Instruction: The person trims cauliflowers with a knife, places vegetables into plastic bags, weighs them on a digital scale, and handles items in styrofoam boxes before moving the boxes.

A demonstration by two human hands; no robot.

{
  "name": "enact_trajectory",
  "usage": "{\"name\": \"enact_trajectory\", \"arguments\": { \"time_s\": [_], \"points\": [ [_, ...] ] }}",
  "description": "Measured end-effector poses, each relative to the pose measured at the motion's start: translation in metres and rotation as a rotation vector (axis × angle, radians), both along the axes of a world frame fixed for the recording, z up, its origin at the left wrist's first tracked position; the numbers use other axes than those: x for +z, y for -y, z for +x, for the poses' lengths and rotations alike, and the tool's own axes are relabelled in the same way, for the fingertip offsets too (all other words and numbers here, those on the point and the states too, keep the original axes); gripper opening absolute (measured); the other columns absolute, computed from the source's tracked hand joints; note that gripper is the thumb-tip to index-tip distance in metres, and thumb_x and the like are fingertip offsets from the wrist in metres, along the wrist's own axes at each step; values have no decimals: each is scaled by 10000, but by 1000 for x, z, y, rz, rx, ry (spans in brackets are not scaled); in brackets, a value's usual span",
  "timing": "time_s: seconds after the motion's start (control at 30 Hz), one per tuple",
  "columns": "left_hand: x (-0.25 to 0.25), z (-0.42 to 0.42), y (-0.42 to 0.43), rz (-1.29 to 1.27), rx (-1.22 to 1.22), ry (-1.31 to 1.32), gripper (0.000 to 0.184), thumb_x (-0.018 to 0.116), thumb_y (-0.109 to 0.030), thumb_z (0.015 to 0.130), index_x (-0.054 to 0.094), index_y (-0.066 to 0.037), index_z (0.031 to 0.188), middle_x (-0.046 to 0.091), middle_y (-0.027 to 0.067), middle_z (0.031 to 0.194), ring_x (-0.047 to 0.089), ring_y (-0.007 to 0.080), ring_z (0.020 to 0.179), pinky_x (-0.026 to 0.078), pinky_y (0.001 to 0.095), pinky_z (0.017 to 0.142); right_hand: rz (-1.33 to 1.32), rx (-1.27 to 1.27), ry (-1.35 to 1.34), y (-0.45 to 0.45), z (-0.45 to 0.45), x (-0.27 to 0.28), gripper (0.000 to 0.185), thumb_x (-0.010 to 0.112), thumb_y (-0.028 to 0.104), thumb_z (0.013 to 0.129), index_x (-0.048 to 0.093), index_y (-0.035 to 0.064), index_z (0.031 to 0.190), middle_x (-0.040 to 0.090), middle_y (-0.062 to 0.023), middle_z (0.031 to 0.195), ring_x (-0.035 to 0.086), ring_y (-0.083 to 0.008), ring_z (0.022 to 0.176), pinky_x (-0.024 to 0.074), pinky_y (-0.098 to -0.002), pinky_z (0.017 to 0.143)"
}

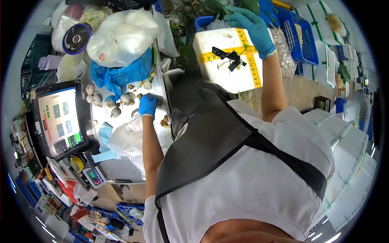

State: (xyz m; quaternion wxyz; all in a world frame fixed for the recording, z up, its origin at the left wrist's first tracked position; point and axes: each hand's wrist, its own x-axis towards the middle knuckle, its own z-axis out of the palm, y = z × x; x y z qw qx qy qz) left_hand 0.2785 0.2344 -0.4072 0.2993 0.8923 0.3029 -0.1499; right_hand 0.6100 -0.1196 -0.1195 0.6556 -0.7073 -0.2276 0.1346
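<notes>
Head view, far L: flat rectangular monitor w/ black frame (60,117), lit screen, standing beside the metal counter (133,168). Just R of its lower edge, small scale display w/ green & red digits (95,177). Above the monitor, round fan w/ purple rim (77,39). Next R, big translucent plastic bag (121,36), bulging, w/ crumpled blue plastic bag (125,75) below it. Under that, round off-white & brown bulbs (126,99) lie loose on the counter in a loose cluster.

Left hand (148,106), blue glove, is down on the counter at the R end of the bulbs, fingers bent & close tog.; small yellow-brown bit (139,96) at fingertips, can't tell if gripped. Below the hand, thin clear plastic sheet (125,139).

Further R, white foam box (214,75) w/ yellow printed tape, black tape strips & thin green stems on top. Right hand (251,30), blue-green glove, is over its upper R part, fingers extended twd green leaves (247,5); can't tell if holding any. Far R, blue plastic basket (298,36).
</notes>
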Motion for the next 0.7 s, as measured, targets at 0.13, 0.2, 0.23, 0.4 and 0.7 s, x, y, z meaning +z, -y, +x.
{"name": "enact_trajectory", "arguments": {
  "time_s": [0.13, 0.2, 0.23, 0.4, 0.7],
  "points": [
    [-3, -6, 0, -54, 41, 65, 269, 699, -291, 763, 635, -33, 798, 642, 200, 819, 630, 393, 778, 512, 469, 721, 11, 141, 30, -37, 19, 5, 323, 546, 176, 972, 596, 36, 1259, 679, -80, 1035, 640, -126, 888, 513, -256, 830],
    [17, -6, 8, -93, 62, 102, 239, 699, -282, 763, 665, -46, 770, 655, 192, 782, 639, 385, 738, 518, 465, 693, 40, 185, -6, -67, 35, 11, 324, 531, 180, 978, 594, 43, 1265, 680, -78, 1032, 632, -125, 898, 511, -259, 825],
    [21, -9, 14, -91, 117, 107, 227, 695, -279, 765, 674, -53, 751, 657, 191, 760, 643, 381, 730, 519, 465, 689, 62, 206, -62, -83, 46, 12, 328, 525, 185, 979, 592, 47, 1269, 681, -79, 1029, 623, -120, 912, 507, -260, 823],
    [89, 1, 18, -129, 135, 35, 292, 632, -342, 820, 704, -97, 963, 681, 179, 964, 647, 363, 895, 514, 447, 802, 33, 394, -54, -194, 110, 17, 341, 502, 133, 987, 546, 12, 1303, 658, -89, 1100, 628, -147, 947, 511, -285, 866],
    [207, 64, -115, 28, 146, -168, 332, 543, -408, 902, 657, -100, 855, 673, 159, 840, 649, 363, 732, 508, 457, 646, -142, 591, 95, -451, 265, 59, 488, 653, 230, 903, 516, 18, 1321, 642, -104, 1136, 612, -158, 1017, 485, -294, 899]
  ]
}}
